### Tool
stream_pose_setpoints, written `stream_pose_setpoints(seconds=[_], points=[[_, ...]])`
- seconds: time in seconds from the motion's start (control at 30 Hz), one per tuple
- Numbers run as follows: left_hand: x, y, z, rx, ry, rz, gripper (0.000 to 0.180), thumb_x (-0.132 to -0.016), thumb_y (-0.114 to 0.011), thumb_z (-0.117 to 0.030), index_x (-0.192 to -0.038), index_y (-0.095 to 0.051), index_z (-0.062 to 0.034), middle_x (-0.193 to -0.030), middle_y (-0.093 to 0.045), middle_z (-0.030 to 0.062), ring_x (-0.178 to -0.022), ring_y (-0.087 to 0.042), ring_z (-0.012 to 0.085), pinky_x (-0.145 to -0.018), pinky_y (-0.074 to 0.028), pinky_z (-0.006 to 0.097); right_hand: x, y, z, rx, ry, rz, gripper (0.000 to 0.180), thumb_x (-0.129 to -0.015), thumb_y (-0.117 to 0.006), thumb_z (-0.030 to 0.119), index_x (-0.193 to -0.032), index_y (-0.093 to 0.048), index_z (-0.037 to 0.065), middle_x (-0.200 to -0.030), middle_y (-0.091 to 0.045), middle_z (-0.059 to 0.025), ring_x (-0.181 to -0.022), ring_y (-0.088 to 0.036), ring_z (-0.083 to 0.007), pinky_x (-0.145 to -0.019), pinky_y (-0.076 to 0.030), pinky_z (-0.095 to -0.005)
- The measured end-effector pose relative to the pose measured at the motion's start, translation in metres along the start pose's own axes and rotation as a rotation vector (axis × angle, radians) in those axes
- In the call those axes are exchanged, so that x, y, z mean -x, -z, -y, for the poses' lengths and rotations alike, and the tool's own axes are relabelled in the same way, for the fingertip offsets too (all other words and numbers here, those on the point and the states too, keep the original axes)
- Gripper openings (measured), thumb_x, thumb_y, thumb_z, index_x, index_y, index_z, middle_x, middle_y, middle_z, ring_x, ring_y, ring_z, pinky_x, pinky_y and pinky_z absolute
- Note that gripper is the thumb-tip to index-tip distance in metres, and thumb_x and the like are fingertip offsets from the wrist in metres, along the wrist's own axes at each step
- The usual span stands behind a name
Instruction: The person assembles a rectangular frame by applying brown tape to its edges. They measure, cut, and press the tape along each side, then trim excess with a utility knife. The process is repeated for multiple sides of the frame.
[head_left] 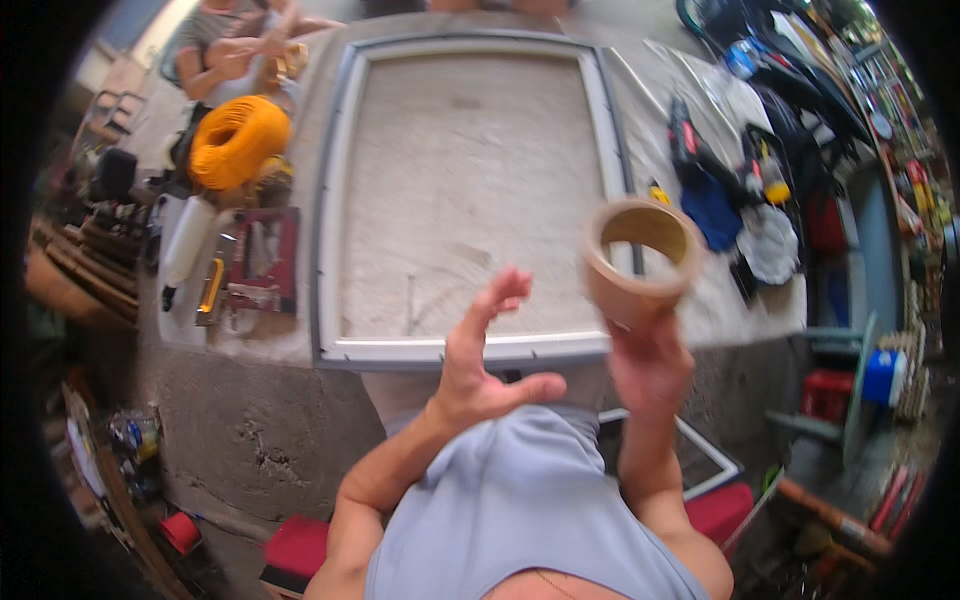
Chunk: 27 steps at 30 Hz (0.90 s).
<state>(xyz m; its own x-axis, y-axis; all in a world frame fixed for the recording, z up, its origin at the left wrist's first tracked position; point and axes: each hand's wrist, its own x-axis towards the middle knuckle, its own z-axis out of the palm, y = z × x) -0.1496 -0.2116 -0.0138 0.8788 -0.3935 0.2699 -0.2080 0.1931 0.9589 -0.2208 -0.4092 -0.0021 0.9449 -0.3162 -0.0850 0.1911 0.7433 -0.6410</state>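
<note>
A roll of brown packing tape [607,278] is raised above the near right corner of a frame, its hollow core showing. My right hand [650,365] grips it from below; some of the fingers are hidden behind the roll. To the left, my left hand [485,355] hovers over the near edge of the frame with its fingers and thumb apart, holding nothing. Beneath both hands, the large rectangular white frame with a dark grey outer edge [430,348] lies flat on the covered table [330,90].
Left of the frame lie an orange coil [240,140], a white tube [188,238], a yellow cutter [211,287] and a dark red case [285,250]. A red and black power tool [685,140] and a crumpled clear bag [768,245] lie on the right. Another person [235,55] sits at the far left.
</note>
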Motion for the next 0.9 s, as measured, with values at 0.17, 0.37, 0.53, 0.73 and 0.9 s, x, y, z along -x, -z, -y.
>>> stream_pose_setpoints(seconds=[0.17,0.37,0.53,0.73,0.9], points=[[-0.021,-0.011,-0.01,0.056,-0.02,-0.157,0.09,-0.07,-0.089,-0.031,-0.141,-0.045,0.0004,-0.132,-0.055,0.0161,-0.122,-0.054,0.026,-0.102,-0.042,0.039,-0.005,-0.053,-0.038,-0.238,-0.136,0.099,0.057,-0.094,-0.063,0.027,-0.144,-0.042,0.009,-0.141,-0.051,-0.0115,-0.136,-0.043,-0.0256,-0.115,-0.033,-0.0429],[-0.013,0.0,-0.026,-0.138,-0.066,-0.261,0.057,-0.077,-0.084,-0.026,-0.122,-0.061,0.0002,-0.126,-0.06,0.0155,-0.119,-0.056,0.0256,-0.103,-0.042,0.037,0.001,-0.055,-0.064,-0.173,-0.09,0.023,0.047,-0.088,-0.068,0.0,-0.132,-0.053,0.005,-0.128,-0.06,-0.0087,-0.12,-0.057,-0.0208,-0.104,-0.045,-0.0348],[-0.007,-0.006,-0.036,0.078,0.174,-0.326,0.027,-0.084,-0.078,-0.016,-0.102,-0.065,0.0,-0.122,-0.063,0.0174,-0.118,-0.056,0.0214,-0.103,-0.041,0.035,0.009,-0.071,-0.082,0.302,0.13,-0.096,0.049,-0.086,-0.072,-0.003,-0.131,-0.054,-0.005,-0.125,-0.061,-0.0125,-0.11,-0.061,-0.0181,-0.094,-0.05,-0.0303],[0.001,0.029,-0.015,0.317,0.223,-0.421,0.012,-0.095,-0.064,-0.012,-0.096,-0.058,-0.0017,-0.106,-0.068,0.0102,-0.098,-0.061,0.011,-0.085,-0.048,0.025,0.014,-0.056,-0.054,1.205,0.053,0.482,0.06,-0.074,-0.084,0.011,-0.127,-0.058,-0.001,-0.127,-0.06,-0.0207,-0.117,-0.061,-0.0261,-0.096,-0.05,-0.0347],[0.022,0.077,-0.017,-0.032,0.264,-0.295,0.013,-0.098,-0.06,-0.013,-0.096,-0.056,-0.0013,-0.077,-0.063,-0.0007,-0.074,-0.057,0.004,-0.063,-0.047,0.022,0.022,-0.025,-0.02,1.176,0.004,0.463,0.049,-0.071,-0.087,0.02,-0.112,-0.066,0.004,-0.123,-0.061,-0.0172,-0.124,-0.055,-0.0295,-0.103,-0.043,-0.0445]])
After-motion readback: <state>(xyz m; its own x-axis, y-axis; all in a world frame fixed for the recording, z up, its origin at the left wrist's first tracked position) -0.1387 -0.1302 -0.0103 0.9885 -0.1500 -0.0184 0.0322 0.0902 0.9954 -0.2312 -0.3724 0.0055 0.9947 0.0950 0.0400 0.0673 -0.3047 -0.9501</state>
